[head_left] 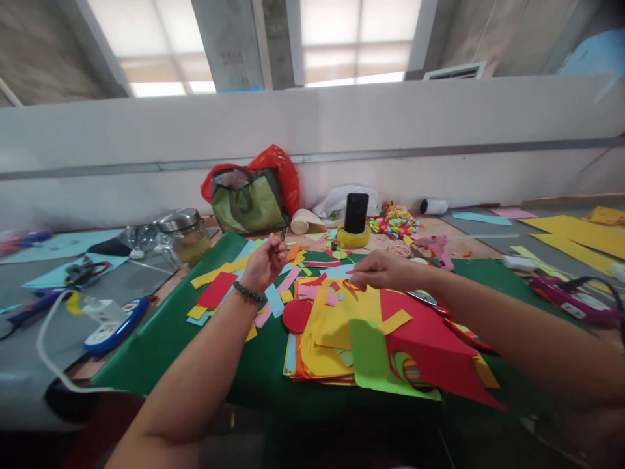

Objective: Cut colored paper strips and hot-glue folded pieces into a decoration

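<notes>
My left hand (267, 262), a dark beaded bracelet on its wrist, is raised over the paper scraps with its fingers curled closed. A thin dark stick-like thing (284, 232) pokes up from its fingertips; its kind is unclear. To the right, my right hand (383, 269) is closed in a pinch above the paper stack, and what its fingertips hold is too small to make out. Below lie yellow paper (342, 326), a red sheet (430, 345), a cut light green sheet (374, 361) and a red disc (296, 316). Scissors (424, 298) lie partly beneath my right forearm.
A green mat (146, 355) covers the work area. Behind stand a phone (356, 213) on a yellow roll (353, 237), a green bag (249, 203) and a glass jar (184, 238). A pink glue gun (438, 249) lies right; a blue power strip (117, 327) lies left.
</notes>
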`<state>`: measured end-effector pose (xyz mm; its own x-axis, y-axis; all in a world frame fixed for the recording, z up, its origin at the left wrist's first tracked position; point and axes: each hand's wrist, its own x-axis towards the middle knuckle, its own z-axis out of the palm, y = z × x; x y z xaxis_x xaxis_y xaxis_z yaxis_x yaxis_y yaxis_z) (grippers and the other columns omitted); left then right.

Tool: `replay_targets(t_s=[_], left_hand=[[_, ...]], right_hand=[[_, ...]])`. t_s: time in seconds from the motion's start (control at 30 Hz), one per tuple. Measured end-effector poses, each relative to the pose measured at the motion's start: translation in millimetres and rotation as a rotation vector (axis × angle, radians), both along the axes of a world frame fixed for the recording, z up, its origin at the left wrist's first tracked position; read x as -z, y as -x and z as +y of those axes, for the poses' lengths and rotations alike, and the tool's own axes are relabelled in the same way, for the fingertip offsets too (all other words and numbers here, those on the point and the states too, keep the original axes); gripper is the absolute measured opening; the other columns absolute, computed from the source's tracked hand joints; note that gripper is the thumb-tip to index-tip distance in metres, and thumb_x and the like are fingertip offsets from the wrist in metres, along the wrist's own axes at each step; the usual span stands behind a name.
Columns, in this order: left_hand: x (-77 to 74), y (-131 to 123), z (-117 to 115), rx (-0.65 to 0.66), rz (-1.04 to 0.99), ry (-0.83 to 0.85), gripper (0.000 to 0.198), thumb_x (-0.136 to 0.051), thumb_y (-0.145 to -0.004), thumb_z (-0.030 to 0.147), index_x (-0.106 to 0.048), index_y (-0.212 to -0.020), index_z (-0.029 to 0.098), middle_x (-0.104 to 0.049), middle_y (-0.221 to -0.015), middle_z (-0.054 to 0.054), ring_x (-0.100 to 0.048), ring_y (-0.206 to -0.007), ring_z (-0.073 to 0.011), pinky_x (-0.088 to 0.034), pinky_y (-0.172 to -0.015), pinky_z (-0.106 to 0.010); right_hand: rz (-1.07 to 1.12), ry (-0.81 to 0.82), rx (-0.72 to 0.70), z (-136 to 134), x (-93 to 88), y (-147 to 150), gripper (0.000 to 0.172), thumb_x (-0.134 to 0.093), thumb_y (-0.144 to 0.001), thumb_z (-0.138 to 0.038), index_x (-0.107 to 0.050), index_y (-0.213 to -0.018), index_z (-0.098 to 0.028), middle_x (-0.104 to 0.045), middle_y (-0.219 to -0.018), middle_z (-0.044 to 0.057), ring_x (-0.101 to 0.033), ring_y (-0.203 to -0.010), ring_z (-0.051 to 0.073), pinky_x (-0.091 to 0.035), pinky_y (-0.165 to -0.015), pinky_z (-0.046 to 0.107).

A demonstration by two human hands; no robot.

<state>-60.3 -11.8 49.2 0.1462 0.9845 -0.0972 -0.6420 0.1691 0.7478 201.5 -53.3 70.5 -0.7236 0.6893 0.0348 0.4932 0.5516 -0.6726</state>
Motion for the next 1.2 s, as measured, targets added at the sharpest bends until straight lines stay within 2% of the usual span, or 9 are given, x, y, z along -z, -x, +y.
replay_targets(t_s=[0.1, 0.3, 0.57, 0.67, 0.77, 0.9, 0.97, 1.07, 1.2], left_hand=[[3.9, 10, 13, -0.101, -0.022, 0.035, 0.038, -0.029, -0.101, 0.019, -0.041, -0.065, 0.017, -0.040, -0.048, 0.007, -0.034, -0.032, -0.0030, -0.027, -0.033, -0.012], [10.6, 16, 22, -0.287, 0.038, 0.094, 0.039, -0.027, -0.102, 0.034, -0.048, -0.074, 0.017, -0.045, -0.051, 0.005, -0.033, -0.032, -0.0042, -0.026, -0.033, -0.014], [18.6, 14, 25, -0.291, 0.081, 0.021, 0.051, -0.025, -0.096, 0.048, -0.059, -0.079, 0.014, -0.055, -0.059, -0.001, -0.043, -0.038, -0.0082, -0.034, -0.037, -0.018], [18.7, 11, 21, -0.224, 0.154, -0.089, 0.048, -0.041, -0.088, 0.053, -0.064, -0.075, 0.012, -0.058, -0.061, -0.003, -0.048, -0.044, -0.0092, -0.039, -0.043, -0.019], [17.5, 1, 7, -0.085, 0.334, -0.313, 0.029, -0.063, -0.071, 0.038, -0.070, -0.083, 0.012, -0.066, -0.073, -0.005, -0.047, -0.048, -0.0075, -0.040, -0.047, -0.020], [20.4, -25, -25, 0.398, 0.732, -0.614, 0.057, -0.068, -0.062, 0.014, -0.066, -0.119, 0.021, -0.070, -0.088, -0.004, -0.053, -0.061, -0.0113, -0.046, -0.057, -0.022], [25.0, -36, -36, 0.450, 0.852, -0.767, 0.051, -0.066, -0.063, 0.012, -0.068, -0.114, 0.020, -0.071, -0.099, -0.008, -0.061, -0.077, -0.0163, -0.052, -0.074, -0.029], [30.7, -41, -38, 0.328, 0.929, -0.774, 0.020, -0.059, -0.077, 0.017, -0.073, -0.091, 0.018, -0.071, -0.077, -0.005, -0.063, -0.071, -0.0166, -0.053, -0.071, -0.030], [28.8, -26, -19, -0.053, 0.812, -0.515, 0.020, -0.065, -0.078, 0.032, -0.071, -0.089, 0.017, -0.070, -0.071, -0.004, -0.062, -0.062, -0.0148, -0.053, -0.064, -0.028]], right_hand=[[-0.071, -0.021, 0.088, -14, 17.1, -23, 0.056, -0.045, -0.084, -0.064, -0.059, -0.060, -0.015, -0.044, -0.051, -0.003, -0.035, -0.048, 0.008, -0.027, -0.047, 0.023], [-0.209, 0.076, 0.133, -17, 46.7, -46, 0.055, -0.041, -0.087, -0.060, -0.061, -0.064, -0.015, -0.052, -0.058, 0.001, -0.042, -0.054, 0.012, -0.030, -0.052, 0.025], [-0.475, -0.089, -0.052, -23, 31.9, -48, 0.037, -0.045, -0.094, -0.035, -0.068, -0.071, -0.017, -0.059, -0.059, 0.003, -0.041, -0.050, 0.012, -0.024, -0.053, 0.026], [-0.513, -0.143, -0.096, -23, 26.4, -45, 0.035, -0.047, -0.094, -0.033, -0.068, -0.071, -0.017, -0.061, -0.060, 0.003, -0.042, -0.049, 0.012, -0.024, -0.051, 0.026], [-0.450, -0.195, -0.141, -20, 25.2, -32, 0.036, -0.046, -0.096, -0.033, -0.068, -0.074, -0.017, -0.064, -0.064, 0.005, -0.050, -0.055, 0.013, -0.030, -0.053, 0.025], [-0.181, -0.233, -0.303, -15, 23.1, 1, 0.031, -0.041, -0.099, -0.026, -0.070, -0.096, -0.015, -0.070, -0.098, 0.012, -0.064, -0.088, 0.018, -0.046, -0.077, 0.027], [-0.027, -0.223, -0.312, -13, 19.1, 14, 0.030, -0.040, -0.098, -0.023, -0.066, -0.110, -0.015, -0.067, -0.114, 0.012, -0.061, -0.105, 0.019, -0.047, -0.090, 0.030], [0.134, -0.254, -0.144, -10, 9.6, 12, 0.031, -0.043, -0.097, -0.025, -0.059, -0.122, -0.019, -0.067, -0.118, 0.010, -0.063, -0.104, 0.017, -0.050, -0.089, 0.031], [0.168, -0.532, 0.329, -18, -2.2, -24, 0.020, -0.049, -0.094, -0.028, -0.064, -0.105, -0.021, -0.069, -0.090, 0.005, -0.064, -0.070, 0.015, -0.051, -0.062, 0.025]])
